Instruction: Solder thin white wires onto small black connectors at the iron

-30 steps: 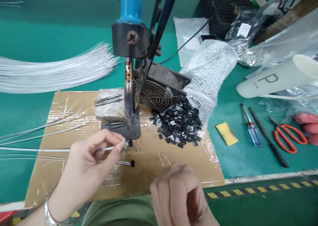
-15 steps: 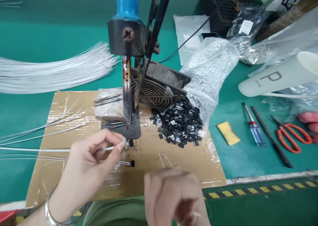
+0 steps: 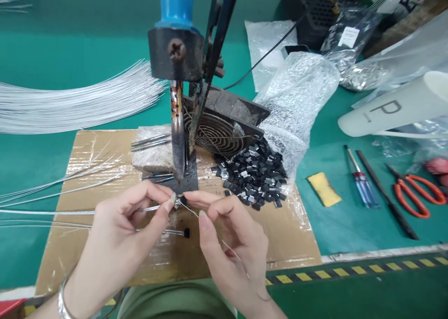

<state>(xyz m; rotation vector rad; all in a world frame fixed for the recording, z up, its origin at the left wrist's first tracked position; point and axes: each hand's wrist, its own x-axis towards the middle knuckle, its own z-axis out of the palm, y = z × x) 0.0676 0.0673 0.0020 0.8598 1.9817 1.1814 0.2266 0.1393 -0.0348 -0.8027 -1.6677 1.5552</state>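
Below the soldering iron tip, my left hand pinches the end of a thin white cable near a small black connector. My right hand holds a thin solder wire between thumb and fingers, with its index fingertip at the connector. The wire's upper end reaches that connector, and its tail crosses my palm. A second cable with a black connector lies just below on the cardboard. The iron hangs from a black stand and does not touch the connector.
A heap of black connectors lies beside a round-grilled fan. A bundle of white wires is at the left. On the right are a yellow sponge, a screwdriver, a black rod, orange-handled pliers and a white cup.
My right hand has moved up and left from the cardboard's front edge to the connector, and the wire in it now shows clearly. My left hand has hardly moved.
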